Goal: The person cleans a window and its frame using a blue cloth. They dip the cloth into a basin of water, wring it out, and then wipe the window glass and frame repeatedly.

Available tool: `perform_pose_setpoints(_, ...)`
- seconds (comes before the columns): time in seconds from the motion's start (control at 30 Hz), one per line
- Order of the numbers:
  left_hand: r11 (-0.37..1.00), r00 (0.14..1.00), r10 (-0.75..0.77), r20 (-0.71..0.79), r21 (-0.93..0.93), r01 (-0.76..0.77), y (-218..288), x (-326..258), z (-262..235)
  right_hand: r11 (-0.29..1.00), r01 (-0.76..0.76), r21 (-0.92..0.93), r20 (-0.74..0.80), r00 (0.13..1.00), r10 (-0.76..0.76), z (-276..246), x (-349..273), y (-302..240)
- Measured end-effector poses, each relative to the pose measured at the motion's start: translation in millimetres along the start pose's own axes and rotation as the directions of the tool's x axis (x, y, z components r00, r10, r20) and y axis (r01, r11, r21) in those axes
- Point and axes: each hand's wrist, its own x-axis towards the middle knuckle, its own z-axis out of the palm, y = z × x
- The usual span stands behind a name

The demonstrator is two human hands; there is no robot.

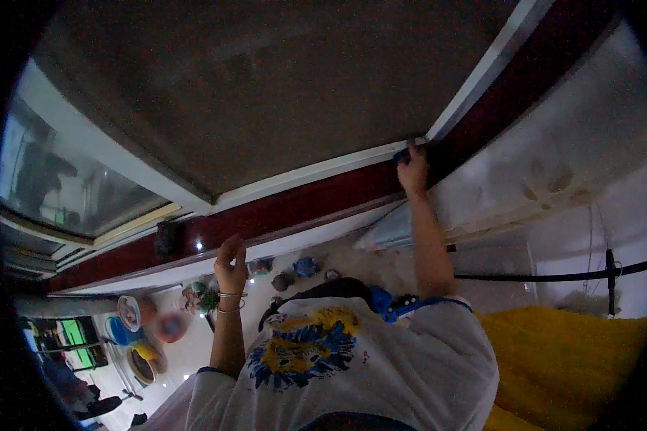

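Note:
My right hand (413,174) reaches far forward to the corner of a white window frame (316,169). It is closed on a small dark blue thing (401,155), perhaps a cloth, pressed against the frame's lower rail; its kind is too dark to tell. My left hand (230,260), with bangles (231,302) at the wrist, is at the front edge of the dark red sill (287,224). Its fingers are loosely bent and nothing shows in them. A dark mesh or pane (266,86) fills the frame above the rail.
A small dark block (167,238) sits on the sill at left, near a sliding glass pane (86,179). Below stand buckets and basins, among them a blue bucket (124,330), with several pots. Yellow cloth (568,359) and a black rail (539,275) are at right.

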Motion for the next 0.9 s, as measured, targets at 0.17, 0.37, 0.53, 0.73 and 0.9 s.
perform_pose_setpoints(0.17, 1.000, 1.000, -0.017, -0.011, -0.025, 0.017, -11, -10, -26, 0.990, 0.105, 0.090, 0.110, 0.987, -0.114, 15, -62, -92)
perform_pose_setpoints(0.37, 1.000, 0.999, 0.011, -0.037, 0.012, -0.010, -16, -13, -57, 0.946, 0.263, 0.191, 0.130, 0.948, -0.290, 56, -131, -178)
perform_pose_setpoints(0.53, 0.999, 0.995, 0.048, -0.085, 0.019, -0.047, -26, -23, -86, 0.901, 0.392, 0.188, 0.135, 0.898, -0.419, 80, -175, -245)
perform_pose_setpoints(0.73, 0.999, 0.998, -0.051, -0.043, 0.004, 0.051, -29, -35, -118, 0.842, 0.416, 0.343, 0.253, 0.822, -0.509, 100, -208, -305)
perform_pose_setpoints(0.9, 0.990, 0.994, -0.107, -0.036, -0.099, 0.103, -36, -39, -132, 0.703, 0.388, 0.596, 0.252, 0.741, -0.623, 108, -197, -289)
